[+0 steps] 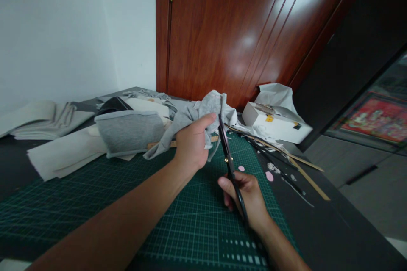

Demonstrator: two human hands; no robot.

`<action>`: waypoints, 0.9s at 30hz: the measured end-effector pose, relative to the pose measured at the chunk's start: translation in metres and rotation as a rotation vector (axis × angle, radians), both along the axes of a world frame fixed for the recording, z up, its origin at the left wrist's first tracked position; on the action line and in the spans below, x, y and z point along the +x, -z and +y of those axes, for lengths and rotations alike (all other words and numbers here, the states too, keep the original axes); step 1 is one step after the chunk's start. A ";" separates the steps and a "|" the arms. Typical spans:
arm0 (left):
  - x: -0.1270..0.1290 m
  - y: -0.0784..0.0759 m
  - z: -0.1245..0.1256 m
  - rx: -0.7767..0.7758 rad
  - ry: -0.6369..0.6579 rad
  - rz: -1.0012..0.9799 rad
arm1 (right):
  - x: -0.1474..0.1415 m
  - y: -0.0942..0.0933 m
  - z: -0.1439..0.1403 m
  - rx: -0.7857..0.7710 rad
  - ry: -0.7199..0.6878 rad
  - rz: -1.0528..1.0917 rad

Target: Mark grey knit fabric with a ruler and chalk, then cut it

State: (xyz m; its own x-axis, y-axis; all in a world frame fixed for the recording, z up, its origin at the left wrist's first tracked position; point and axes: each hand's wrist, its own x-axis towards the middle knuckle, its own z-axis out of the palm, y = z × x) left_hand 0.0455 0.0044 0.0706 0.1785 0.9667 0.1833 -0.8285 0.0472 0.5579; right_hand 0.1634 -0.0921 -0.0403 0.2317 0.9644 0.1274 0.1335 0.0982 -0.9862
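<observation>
My left hand [191, 144] grips a bunched piece of grey fabric [203, 110] and holds it up above the green cutting mat [95, 203]. My right hand [246, 197] holds black scissors [227, 152] by the handles. The blades point up and away, and their tips lie right beside the fabric at my left thumb. Whether the blades are parted I cannot tell.
Folded grey and white cloth pieces [127, 131] lie at the mat's far left. A white box [276, 125] sits at the back right by a wooden door [241, 29]. Wooden strips [305, 173], dark tools and pink scraps [269, 175] lie along the mat's right side.
</observation>
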 end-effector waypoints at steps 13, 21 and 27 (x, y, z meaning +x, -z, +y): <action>0.006 0.006 -0.002 0.104 -0.226 0.008 | 0.002 -0.002 -0.001 -0.002 -0.067 0.053; 0.009 0.015 -0.005 0.131 -0.242 0.096 | 0.002 -0.001 -0.001 0.008 -0.091 0.080; 0.014 0.026 -0.011 0.164 -0.268 0.181 | 0.002 -0.002 0.001 0.015 -0.097 0.091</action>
